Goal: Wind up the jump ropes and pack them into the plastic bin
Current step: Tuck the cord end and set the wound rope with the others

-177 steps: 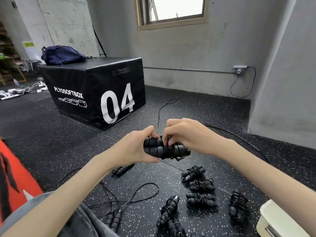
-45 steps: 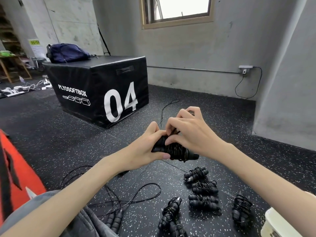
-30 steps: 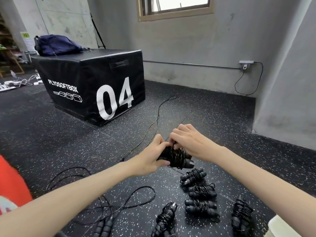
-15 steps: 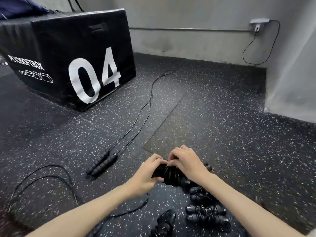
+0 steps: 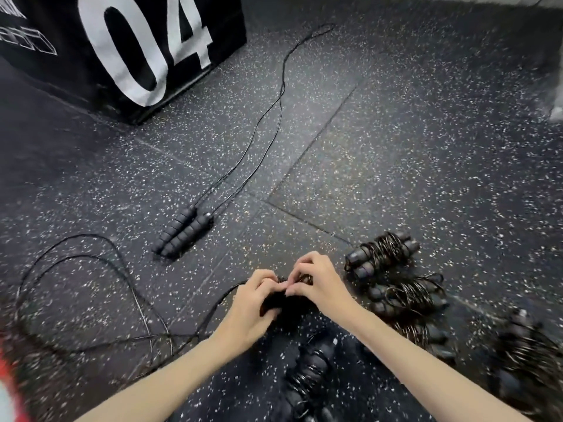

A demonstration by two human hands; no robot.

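On the speckled rubber floor (image 5: 411, 153), seen from the head camera, a wide stretch of bare matting is left open toward the upper right, crossed only by the seams between tiles. The upper left corner is closed off by a black plyo box (image 5: 91, 47) marked "04". The right side is bounded by a column of wound jump ropes: the top bundle (image 5: 382, 254), a second bundle (image 5: 405, 295) just below it, and a blurred bundle (image 5: 524, 354) at the right edge. Another blurred bundle (image 5: 307, 373) lies between the forearms near the bottom edge. To the left, an unwound jump rope (image 5: 182, 233) is laid with its two handles side by side, its cord running up toward the box. A loose cord (image 5: 91, 260) is looped across the lower left floor, and a red strip (image 5: 12, 388) is caught at the bottom left corner.

At the lower centre a wound jump rope (image 5: 286, 304) is held low over the floor, just left of the bundle column. The left hand (image 5: 249, 309) is curled round its left end. The right hand (image 5: 316, 284) is bent over its top, with the fingertips (image 5: 297, 271) pinching at the coiled cord. Whether the bundle touches the floor cannot be told. The plastic bin is outside the frame.
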